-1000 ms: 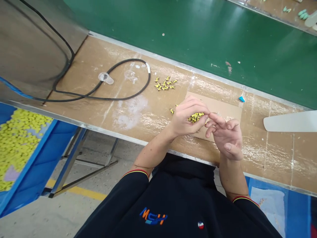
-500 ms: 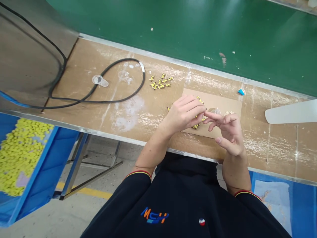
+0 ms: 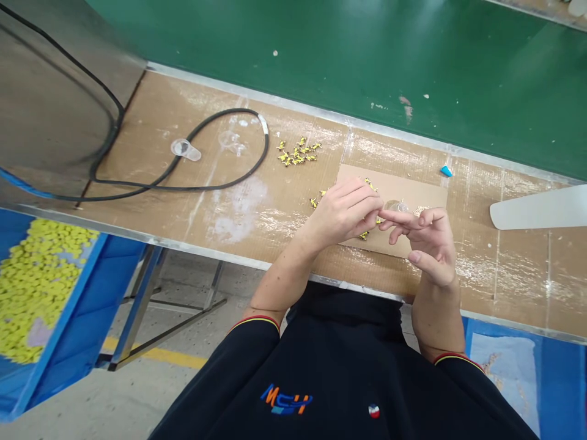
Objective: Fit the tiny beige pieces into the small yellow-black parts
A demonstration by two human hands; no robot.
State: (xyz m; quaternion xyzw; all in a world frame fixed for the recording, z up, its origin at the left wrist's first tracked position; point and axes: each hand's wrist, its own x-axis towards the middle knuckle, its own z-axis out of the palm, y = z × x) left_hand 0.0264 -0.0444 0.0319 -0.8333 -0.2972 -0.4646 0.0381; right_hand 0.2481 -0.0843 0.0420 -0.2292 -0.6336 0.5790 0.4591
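Your left grip (image 3: 343, 211) curls its fingers in toward the thumb above a brown cardboard sheet (image 3: 413, 189) on the counter (image 3: 238, 229). Your right grip (image 3: 431, 247) rises just beside it, index finger reaching across until its tip meets the left fingertips (image 3: 373, 205). The fingers hide that meeting point, so you cannot tell whether either grip has hold of anything. Small yellow-and-black pieces (image 3: 370, 185) lie scattered on the sheet around both grips, some past the left knuckles, others below the fingers. A clear plastic cap (image 3: 395, 206) sits on the sheet just beyond your right fingers, beside a small heap of beige beads (image 3: 422, 210). Farther left on the counter, a larger cluster of yellow-and-black pieces (image 3: 298, 151) lies near a looped black cable (image 3: 220, 183) and clear plastic cups (image 3: 186, 148). A green belt (image 3: 321, 61) runs along the counter's far edge. A white blade-shaped panel (image 3: 536, 208) lies at right, and a small blue chip (image 3: 446, 171) sits near the sheet's corner. At lower left, a blue bin (image 3: 68, 305) brims with yellow discs (image 3: 36, 287). Your navy sleeves (image 3: 247, 348) enter from below.
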